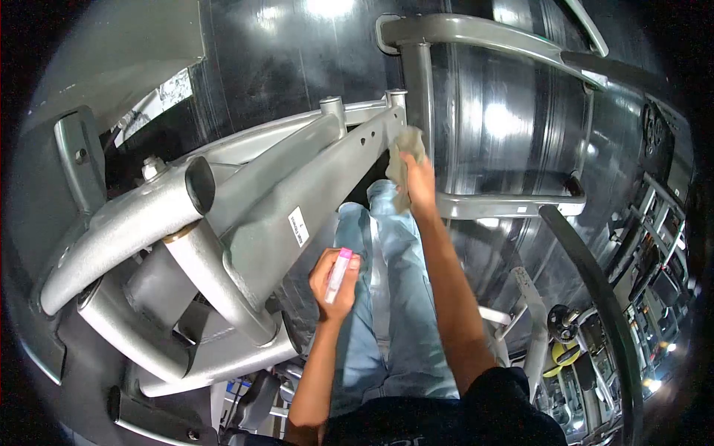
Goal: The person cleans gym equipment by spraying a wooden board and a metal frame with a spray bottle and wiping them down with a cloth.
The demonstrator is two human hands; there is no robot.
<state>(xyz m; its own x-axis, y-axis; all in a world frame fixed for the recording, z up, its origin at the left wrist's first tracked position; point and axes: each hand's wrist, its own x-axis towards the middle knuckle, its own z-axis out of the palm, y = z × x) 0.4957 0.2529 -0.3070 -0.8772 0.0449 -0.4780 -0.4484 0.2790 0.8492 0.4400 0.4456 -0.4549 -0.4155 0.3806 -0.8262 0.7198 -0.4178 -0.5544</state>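
Note:
My left hand (pixel 333 293) is closed around a slim white tube with a pink end (pixel 338 276), held over my left thigh with the pink end pointing away from me. My right hand (pixel 421 182) reaches forward and grips a crumpled beige-green cloth (pixel 400 169). The cloth hangs over my fingers and overlaps the end of a silver-grey metal beam (pixel 327 182) in this view. That beam belongs to a large machine frame on my left and carries a white label (pixel 298 226).
Thick rounded tubes (pixel 123 238) of the frame jut out at the left. A grey bent-tube frame (pixel 476 30) stands at the upper right over a dark shiny floor (pixel 297 59). A dark curved bar (pixel 595 282) crosses the right side. Further right is more gym equipment (pixel 658 260).

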